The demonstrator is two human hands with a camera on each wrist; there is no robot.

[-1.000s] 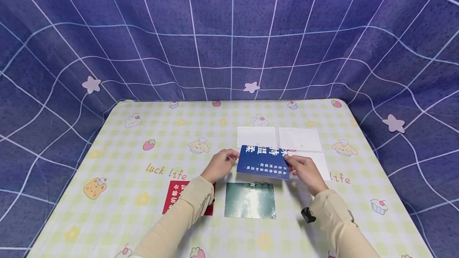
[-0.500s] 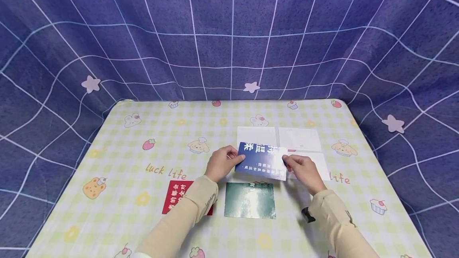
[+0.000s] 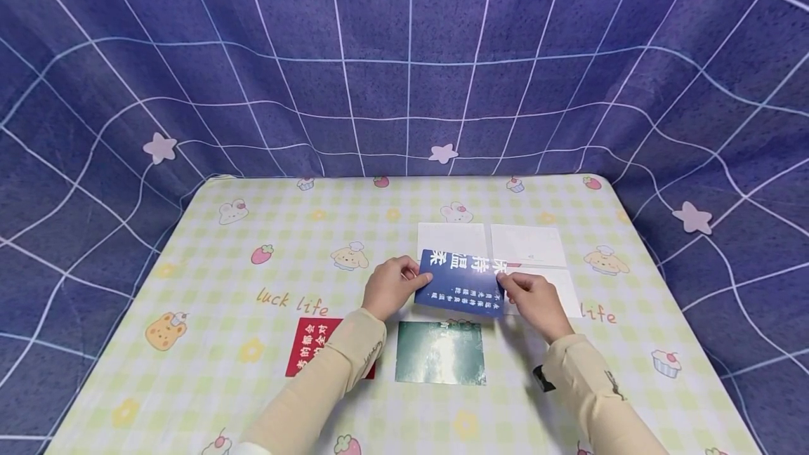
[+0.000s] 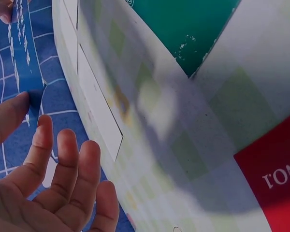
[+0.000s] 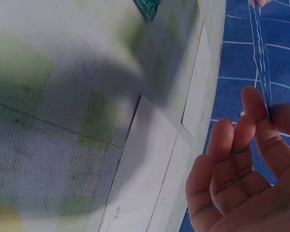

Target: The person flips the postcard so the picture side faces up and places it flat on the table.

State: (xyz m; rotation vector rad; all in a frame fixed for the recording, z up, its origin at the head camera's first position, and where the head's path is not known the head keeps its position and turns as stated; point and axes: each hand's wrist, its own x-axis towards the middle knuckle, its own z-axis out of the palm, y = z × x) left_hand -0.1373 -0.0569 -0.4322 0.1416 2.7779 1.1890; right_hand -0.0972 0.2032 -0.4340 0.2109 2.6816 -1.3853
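A blue card (image 3: 464, 285) with white writing is held raised above the table in the head view. My left hand (image 3: 390, 288) pinches its left edge between thumb and forefinger, which the left wrist view shows closely on the card (image 4: 25, 58). At the opposite edge my right hand (image 3: 536, 300) grips the card between thumb and forefinger; the right wrist view sees the card (image 5: 261, 53) nearly edge-on. Behind and partly beneath it lie white cards, one at back left (image 3: 450, 236), one at back right (image 3: 529, 244) and one at front right (image 3: 556, 292).
Closer to the body lies a shiny green card (image 3: 440, 354). To its left is a red card (image 3: 314, 343), partly covered by my left sleeve (image 3: 341, 350). The table wears a checked cloth (image 3: 221, 343), and a blue grid-patterned curtain (image 3: 404, 90) rises behind.
My left hand moved slightly right and forward and took hold of the blue card's left edge. The card shifted slightly left and its tilt changed; my right hand kept its grip.
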